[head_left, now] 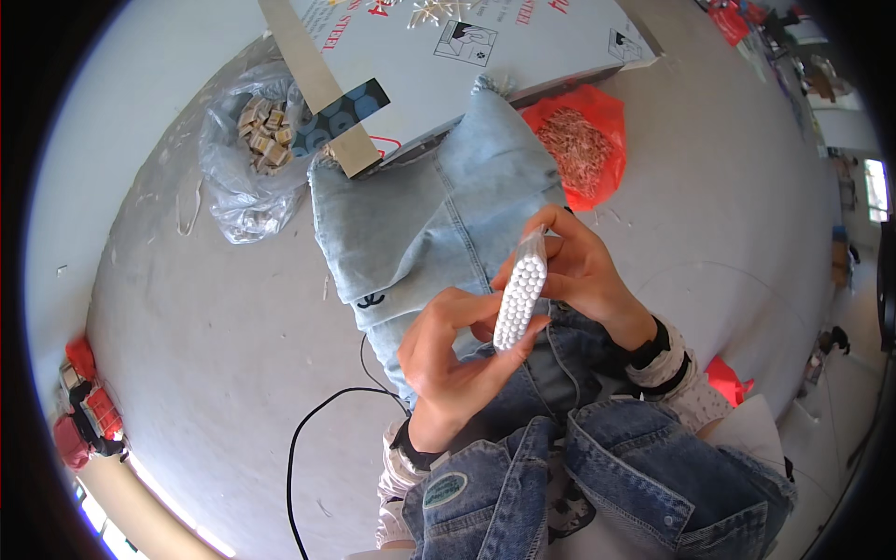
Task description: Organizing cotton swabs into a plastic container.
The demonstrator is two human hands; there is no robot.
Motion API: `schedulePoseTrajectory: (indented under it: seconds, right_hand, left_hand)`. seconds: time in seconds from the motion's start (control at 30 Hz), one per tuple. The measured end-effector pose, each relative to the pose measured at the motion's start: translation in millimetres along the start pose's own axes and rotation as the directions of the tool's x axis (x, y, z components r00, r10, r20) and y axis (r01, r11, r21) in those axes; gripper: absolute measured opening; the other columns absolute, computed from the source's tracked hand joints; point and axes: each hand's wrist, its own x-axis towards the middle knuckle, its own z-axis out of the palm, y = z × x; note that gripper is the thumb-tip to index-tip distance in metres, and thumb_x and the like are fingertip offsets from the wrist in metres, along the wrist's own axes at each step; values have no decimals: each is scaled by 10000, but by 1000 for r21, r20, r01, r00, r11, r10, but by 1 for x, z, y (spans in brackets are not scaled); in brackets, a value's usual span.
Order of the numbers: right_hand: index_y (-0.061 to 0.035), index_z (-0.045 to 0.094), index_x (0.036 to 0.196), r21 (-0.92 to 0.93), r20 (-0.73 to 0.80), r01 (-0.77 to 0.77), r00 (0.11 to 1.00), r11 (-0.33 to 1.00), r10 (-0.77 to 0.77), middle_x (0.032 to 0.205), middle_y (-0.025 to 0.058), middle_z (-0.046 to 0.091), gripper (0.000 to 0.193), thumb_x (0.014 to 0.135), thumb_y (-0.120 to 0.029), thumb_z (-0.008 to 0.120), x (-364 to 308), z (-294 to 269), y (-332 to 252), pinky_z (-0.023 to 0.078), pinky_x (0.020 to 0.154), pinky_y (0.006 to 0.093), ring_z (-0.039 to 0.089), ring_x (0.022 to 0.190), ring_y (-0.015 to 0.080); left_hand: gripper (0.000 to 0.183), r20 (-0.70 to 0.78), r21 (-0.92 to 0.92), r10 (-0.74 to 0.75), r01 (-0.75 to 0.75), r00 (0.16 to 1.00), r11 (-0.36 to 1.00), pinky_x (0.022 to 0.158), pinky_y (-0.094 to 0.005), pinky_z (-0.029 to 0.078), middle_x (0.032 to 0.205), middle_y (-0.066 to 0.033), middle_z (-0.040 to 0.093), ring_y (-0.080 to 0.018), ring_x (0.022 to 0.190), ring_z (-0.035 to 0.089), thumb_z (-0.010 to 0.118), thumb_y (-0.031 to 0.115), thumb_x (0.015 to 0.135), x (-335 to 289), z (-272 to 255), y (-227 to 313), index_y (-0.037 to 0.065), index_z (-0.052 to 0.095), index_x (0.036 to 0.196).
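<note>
A pack of cotton swabs [521, 301] in clear plastic hangs over my lap, its many white round tips turned up at me. Thumb and fingers of my left hand [450, 353] pinch its lower end. At the upper end, my right hand [590, 271] grips the clear film, fingers bent around it. Some fingertips of both hands are hidden behind the pack. Under the hands, light blue denim [401, 219] covers my lap and reaches up to the table edge.
A metal-look table [420, 84] stands ahead, with a cardboard strip [308, 65] across its left part and loose swabs [434, 11] on top. To its left, a clear bag [229, 177] holds small packs. A red bag [611, 173] with many thin sticks sits right. A black cable [303, 425] curves on the floor.
</note>
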Motion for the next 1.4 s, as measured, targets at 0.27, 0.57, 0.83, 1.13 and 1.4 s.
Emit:
schedulePoseTrajectory:
  seconds: [0.27, 0.57, 0.83, 1.13, 1.4]
  right_hand:
    - [-62, 424, 1174, -4, -23, 50, 998, 999, -50, 1049, 135, 645, 418, 854, -50, 694, -4, -3, -6, 502, 864, 303, 623, 1010, 177]
    - [1, 578, 1005, -424, -189, 102, 962, 900, -198, 928, 42, 629, 157, 888, -66, 658, -1, 14, -43, 479, 651, 204, 605, 839, 78]
    - [8, 582, 901, -350, -300, -72, 953, 934, -39, 792, 15, 629, 119, 919, -101, 625, -3, 23, -46, 467, 595, 197, 608, 705, 64]
    - [-13, 586, 875, -724, -212, 42, 937, 688, -280, 782, 39, 651, 78, 871, -68, 641, -9, 34, -27, 509, 588, 239, 647, 725, 91]
    - [-13, 580, 902, -730, -299, -134, 944, 671, -137, 795, 73, 668, 131, 870, -109, 663, -8, 32, -28, 518, 566, 261, 665, 693, 155]
  left_hand:
    - [352, -20, 36, -42, 42, 999, 998, 534, -225, 459, 771, -92, 639, -124, 621, 595, 834, 53, 690, -3, -2, -4, -18, 575, 917]
    - [355, 111, -427, -580, 566, 807, 705, 576, -212, 520, 956, -84, 634, -96, 747, 607, 604, 11, 909, 1, -7, -11, -33, 483, 1239]
    - [416, -84, 317, -98, 119, 992, 941, 697, -344, 482, 940, -84, 623, -253, 861, 609, 798, 6, 674, 2, 4, -12, 32, 603, 1041]
    - [268, 69, 383, 26, -50, 997, 922, 642, -345, 512, 917, -94, 639, -265, 768, 632, 768, 7, 680, -1, 21, -9, 27, 634, 911]
    - [169, 84, 246, -120, 96, 989, 964, 615, -308, 508, 887, -89, 642, -217, 737, 635, 713, -4, 748, -5, 27, -26, 4, 628, 894]
